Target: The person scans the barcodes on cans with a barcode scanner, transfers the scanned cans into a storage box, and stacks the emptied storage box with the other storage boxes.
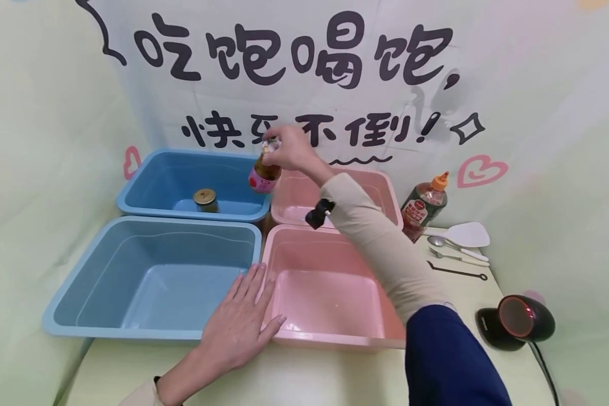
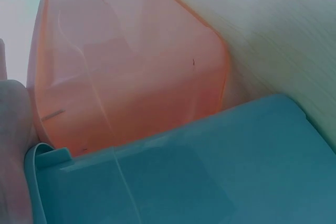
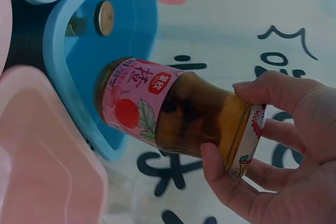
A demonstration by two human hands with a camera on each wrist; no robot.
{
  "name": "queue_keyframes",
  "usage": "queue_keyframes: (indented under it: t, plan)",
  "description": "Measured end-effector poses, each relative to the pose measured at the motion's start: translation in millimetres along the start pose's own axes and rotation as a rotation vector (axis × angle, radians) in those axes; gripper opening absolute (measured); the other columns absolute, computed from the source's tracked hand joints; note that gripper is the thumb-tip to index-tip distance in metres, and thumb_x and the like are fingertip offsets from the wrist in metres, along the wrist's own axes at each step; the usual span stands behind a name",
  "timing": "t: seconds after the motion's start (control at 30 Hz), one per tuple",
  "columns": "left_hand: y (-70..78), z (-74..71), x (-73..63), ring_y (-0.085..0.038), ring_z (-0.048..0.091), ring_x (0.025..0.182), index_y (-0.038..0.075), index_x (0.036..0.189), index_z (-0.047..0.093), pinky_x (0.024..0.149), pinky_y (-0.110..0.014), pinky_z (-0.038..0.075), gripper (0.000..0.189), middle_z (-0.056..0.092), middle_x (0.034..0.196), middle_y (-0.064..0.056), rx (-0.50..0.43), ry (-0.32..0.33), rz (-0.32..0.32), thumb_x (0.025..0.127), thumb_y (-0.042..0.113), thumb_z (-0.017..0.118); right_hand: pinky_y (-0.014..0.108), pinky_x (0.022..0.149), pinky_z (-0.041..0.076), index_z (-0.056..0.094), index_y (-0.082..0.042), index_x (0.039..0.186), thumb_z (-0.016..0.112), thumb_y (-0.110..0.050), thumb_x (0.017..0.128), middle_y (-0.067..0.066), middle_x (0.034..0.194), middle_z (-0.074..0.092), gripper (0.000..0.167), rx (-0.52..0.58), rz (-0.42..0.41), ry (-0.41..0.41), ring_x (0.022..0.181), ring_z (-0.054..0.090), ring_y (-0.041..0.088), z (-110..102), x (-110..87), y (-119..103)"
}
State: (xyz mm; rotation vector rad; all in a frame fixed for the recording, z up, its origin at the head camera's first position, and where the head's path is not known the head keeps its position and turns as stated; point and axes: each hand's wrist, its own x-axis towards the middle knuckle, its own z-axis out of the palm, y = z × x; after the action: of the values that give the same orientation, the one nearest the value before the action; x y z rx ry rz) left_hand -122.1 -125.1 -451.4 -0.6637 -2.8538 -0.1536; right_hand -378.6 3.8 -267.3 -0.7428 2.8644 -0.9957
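My right hand grips a glass jar around its lid, thumb on one side and fingers on the other. In the right wrist view the jar has a pink label with a red fruit and amber-brown contents. It hangs over the right end of the dark blue bin. Inside that bin stands a small jar with a gold lid. My left hand lies with fingers stretched out over the adjoining rims of the light blue bin and the front pink bin.
A second pink bin stands behind, partly hidden by my right arm. To the right are a sauce bottle with an orange cap, a white spatula, a spoon, a fork, a thin dark tool and a black corded device.
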Motion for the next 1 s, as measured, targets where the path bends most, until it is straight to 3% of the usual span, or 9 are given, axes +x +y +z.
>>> queue_keyframes:
  t: [0.13,0.33,0.7,1.0]
  plan:
    - [-2.0,-0.6,0.4,-0.033,0.021,0.154,0.006,0.154,0.036,0.123,-0.05,0.024,0.076,0.025,0.165,-0.017,-0.004,-0.004,0.001,0.1,0.06,0.038,0.027,0.076,0.056,0.065,-0.008,0.129,0.072,-0.016,0.084,0.012,0.125,0.063,0.046,-0.023,-0.053,-0.027,0.098,0.06,0.022,25.6,22.1,-0.3]
    - [-3.9,-0.7,0.3,-0.032,0.02,0.155,0.007,0.154,0.038,0.123,-0.049,0.023,0.076,0.024,0.166,-0.015,-0.002,-0.02,-0.007,0.1,0.061,0.038,0.03,0.079,0.052,0.065,-0.01,0.129,0.073,-0.018,0.084,0.01,0.124,0.063,0.047,-0.11,-0.059,-0.07,0.1,0.057,0.022,61.6,47.9,3.3]
    - [-3.8,0.5,-0.4,-0.031,0.02,0.155,0.008,0.152,0.041,0.123,-0.048,0.024,0.074,0.024,0.166,-0.014,0.001,-0.026,-0.005,0.101,0.061,0.035,0.033,0.087,0.049,0.066,-0.012,0.125,0.074,-0.021,0.086,0.006,0.118,0.065,0.041,-0.217,-0.043,-0.138,0.101,0.056,0.021,112.3,63.0,20.1]
    - [-6.7,-0.1,-0.3,-0.029,0.018,0.156,0.008,0.154,0.038,0.124,-0.047,0.024,0.076,0.02,0.167,-0.012,0.002,-0.053,-0.009,0.101,0.063,0.03,0.035,0.088,0.05,0.064,-0.012,0.129,0.072,-0.016,0.087,0.007,0.122,0.063,0.043,-0.195,-0.003,-0.175,0.101,0.056,0.022,129.8,72.8,25.5]
